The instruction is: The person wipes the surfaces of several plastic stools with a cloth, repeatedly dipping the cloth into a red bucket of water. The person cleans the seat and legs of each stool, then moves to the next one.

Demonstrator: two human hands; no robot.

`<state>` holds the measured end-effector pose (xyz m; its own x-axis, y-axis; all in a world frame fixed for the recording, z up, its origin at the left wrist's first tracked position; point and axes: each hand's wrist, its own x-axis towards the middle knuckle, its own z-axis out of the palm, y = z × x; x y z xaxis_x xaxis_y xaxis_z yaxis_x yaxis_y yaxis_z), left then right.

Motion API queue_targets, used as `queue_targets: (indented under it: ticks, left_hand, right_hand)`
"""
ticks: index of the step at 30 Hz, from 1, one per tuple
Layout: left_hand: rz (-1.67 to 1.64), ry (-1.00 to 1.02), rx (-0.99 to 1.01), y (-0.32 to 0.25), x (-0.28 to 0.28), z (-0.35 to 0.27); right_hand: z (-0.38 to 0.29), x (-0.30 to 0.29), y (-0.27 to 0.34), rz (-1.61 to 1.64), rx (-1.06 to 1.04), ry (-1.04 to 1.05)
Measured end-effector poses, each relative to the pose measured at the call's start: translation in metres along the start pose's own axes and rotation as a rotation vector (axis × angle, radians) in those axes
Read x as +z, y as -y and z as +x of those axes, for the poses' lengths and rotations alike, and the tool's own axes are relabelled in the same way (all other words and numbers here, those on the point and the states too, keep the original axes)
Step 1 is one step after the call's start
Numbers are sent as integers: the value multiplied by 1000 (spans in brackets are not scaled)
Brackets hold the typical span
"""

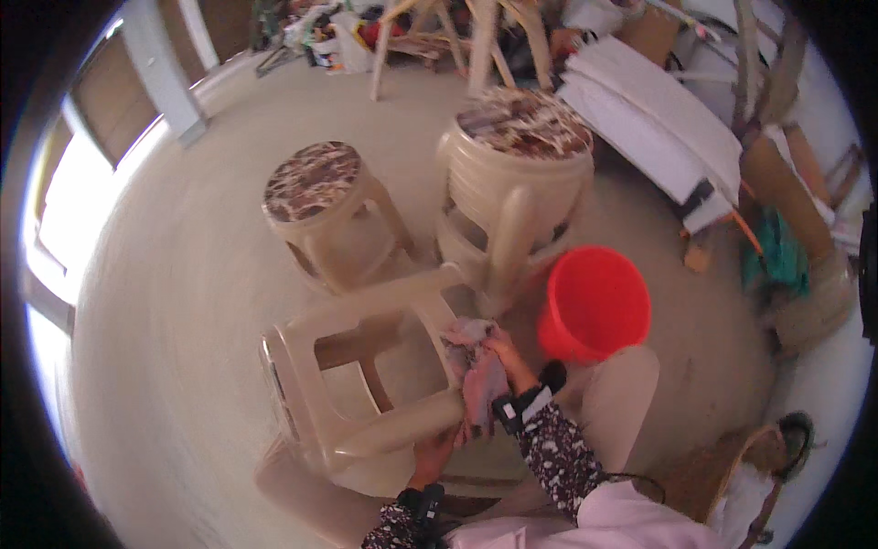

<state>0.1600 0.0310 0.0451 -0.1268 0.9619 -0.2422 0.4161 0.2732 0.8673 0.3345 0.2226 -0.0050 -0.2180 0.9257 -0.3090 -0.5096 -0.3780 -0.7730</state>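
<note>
A beige plastic stool (384,302) lies on its side before me, its seat end facing left and its cut-out side openings facing up. At its near lower edge my left hand (433,456) grips a leg; the fingers are partly hidden by the stool. My right hand (506,353) clutches a pinkish-grey cloth (480,384) and presses it against the stool's right end. Just beyond my right knee stands a red plastic bucket (598,305), whose inside shows no clear contents.
Two more beige stools, a smaller one (329,226) and a larger one (518,178), stand upright beyond, with brown marbled tops. White foam-like sheets (651,130) lean at the right. A wooden stand (480,41) and piled goods are at the back. A wicker-handled basket (748,480) sits at lower right.
</note>
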Motion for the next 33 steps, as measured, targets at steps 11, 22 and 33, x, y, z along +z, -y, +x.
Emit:
queue_targets:
  ticks: [11,22,33]
  left_hand:
    - [-391,-574,5,-58,-235,-61]
    - [-604,-363,-486,3,-281,20]
    - [466,-535,-312,-120,-182,13]
  right_hand:
    - [-25,-2,23,-247,143,-409]
    - [-15,-26,0,-188,-34,-98]
    - [-41,-54,-112,-918,216,-289]
